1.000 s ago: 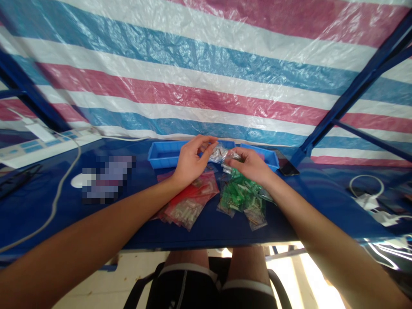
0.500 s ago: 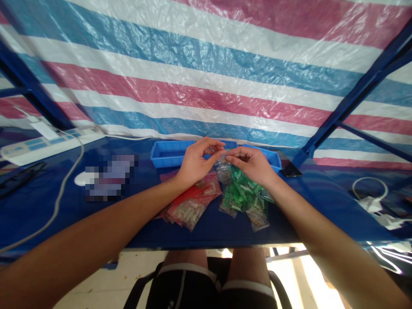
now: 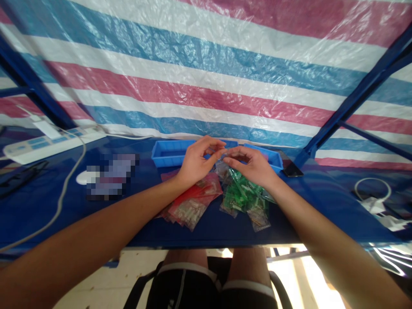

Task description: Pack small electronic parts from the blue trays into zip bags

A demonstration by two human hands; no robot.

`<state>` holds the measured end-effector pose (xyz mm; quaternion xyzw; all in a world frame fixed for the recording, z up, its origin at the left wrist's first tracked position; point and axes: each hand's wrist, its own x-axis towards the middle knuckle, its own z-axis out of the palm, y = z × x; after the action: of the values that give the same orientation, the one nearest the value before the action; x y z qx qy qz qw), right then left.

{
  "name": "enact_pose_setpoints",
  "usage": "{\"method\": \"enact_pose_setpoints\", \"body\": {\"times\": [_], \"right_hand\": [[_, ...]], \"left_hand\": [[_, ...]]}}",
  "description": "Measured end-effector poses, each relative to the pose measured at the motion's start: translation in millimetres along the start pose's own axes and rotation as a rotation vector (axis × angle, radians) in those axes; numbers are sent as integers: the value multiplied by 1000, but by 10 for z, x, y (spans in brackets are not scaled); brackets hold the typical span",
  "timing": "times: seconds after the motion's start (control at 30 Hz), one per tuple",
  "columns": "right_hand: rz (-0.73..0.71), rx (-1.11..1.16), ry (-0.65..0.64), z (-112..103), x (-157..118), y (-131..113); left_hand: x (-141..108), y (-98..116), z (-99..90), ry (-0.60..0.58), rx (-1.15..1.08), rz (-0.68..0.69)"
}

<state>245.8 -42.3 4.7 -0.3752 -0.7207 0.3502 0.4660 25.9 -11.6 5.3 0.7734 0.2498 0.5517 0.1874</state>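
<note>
My left hand [image 3: 198, 159] and my right hand [image 3: 251, 165] hover close together, fingertips almost meeting above the far edge of the bag piles. Both pinch thumb to fingers, and anything between them is too small to make out. Just below the fingertips lies a small clear plastic bag [image 3: 221, 170]. Under my left wrist sits a pile of red-tinted plastic bags [image 3: 189, 205] holding small pale parts. Green-tinted bags [image 3: 244, 195] lie beneath my right hand. Behind my hands stand a blue plastic tray [image 3: 170, 153] and a second blue tray [image 3: 272, 156], their insides partly hidden.
The blue table [image 3: 206, 234] carries a pixelated object [image 3: 111, 177], a white mouse [image 3: 84, 177], a power strip [image 3: 48, 144] with a white cable [image 3: 69, 189], a black phone [image 3: 292, 171] and a white charger [image 3: 375, 207]. A striped tarp [image 3: 206, 77] hangs behind.
The clear bag held between my hands a second ago is no longer up there; a clear bag now lies lower, by the green bags. My fingertips have drawn closer, and the view has shifted slightly.
</note>
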Motion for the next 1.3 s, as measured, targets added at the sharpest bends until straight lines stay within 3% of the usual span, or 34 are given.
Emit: {"method": "enact_pose_setpoints", "body": {"times": [0.27,0.5,0.73,1.0,1.3], "right_hand": [[88,209,68,-16,51,62],[157,294,189,-92,67,31],[221,335,166,-75,64,40],[180,314,57,-33,46,-12],[142,212,44,-56,46,19]], "left_hand": [[-16,-19,5,-99,-41,3],[4,8,8,-232,-13,189],[21,10,-20,-141,102,291],[14,9,-23,-84,95,207],[17,1,-17,-113,86,142]]}}
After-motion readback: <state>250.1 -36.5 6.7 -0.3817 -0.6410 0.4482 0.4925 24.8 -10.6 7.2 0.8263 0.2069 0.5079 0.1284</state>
